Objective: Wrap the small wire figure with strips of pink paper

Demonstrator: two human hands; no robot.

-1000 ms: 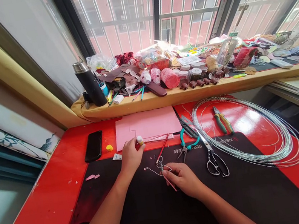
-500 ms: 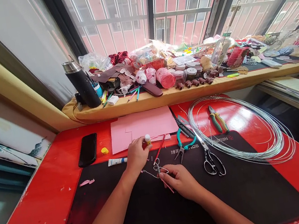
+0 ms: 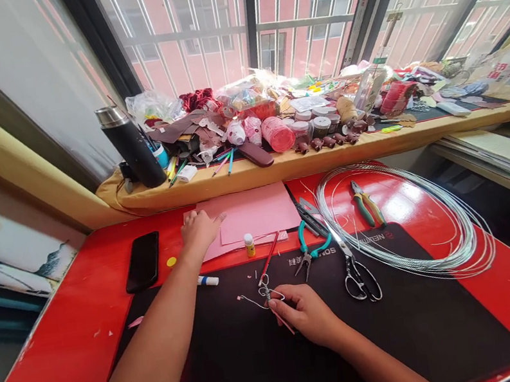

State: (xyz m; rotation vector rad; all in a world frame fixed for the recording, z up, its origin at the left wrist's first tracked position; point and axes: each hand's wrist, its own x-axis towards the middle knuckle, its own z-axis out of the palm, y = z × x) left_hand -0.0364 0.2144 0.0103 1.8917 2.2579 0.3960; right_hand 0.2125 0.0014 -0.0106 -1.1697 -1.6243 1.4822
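Observation:
My left hand (image 3: 200,229) reaches over the left part of the pink paper sheets (image 3: 259,213), its thumb held apart from the fingers. Whether the fingertips press on the paper is hard to see. Low over the black mat, my right hand (image 3: 302,313) pinches a twisted wire figure (image 3: 267,292) with loops and a long thin arm. A narrow pink strip (image 3: 284,323) sticks out below the same fingers. A small bottle (image 3: 250,245) with a white cap and yellow label stands upright near the paper. Beside it lies a red pencil-like stick (image 3: 271,255).
Teal-handled pliers (image 3: 311,248), a utility knife (image 3: 311,217), scissors (image 3: 359,274), green-yellow pliers (image 3: 367,205) and a wire coil (image 3: 467,233) lie to the right. At left are a phone (image 3: 142,262), yellow cap (image 3: 171,261) and tube (image 3: 208,280). Craft supplies crowd the windowsill.
My left hand has left the small bottle standing and moved up and left onto the pink paper. My right hand keeps the wire figure in nearly the same place.

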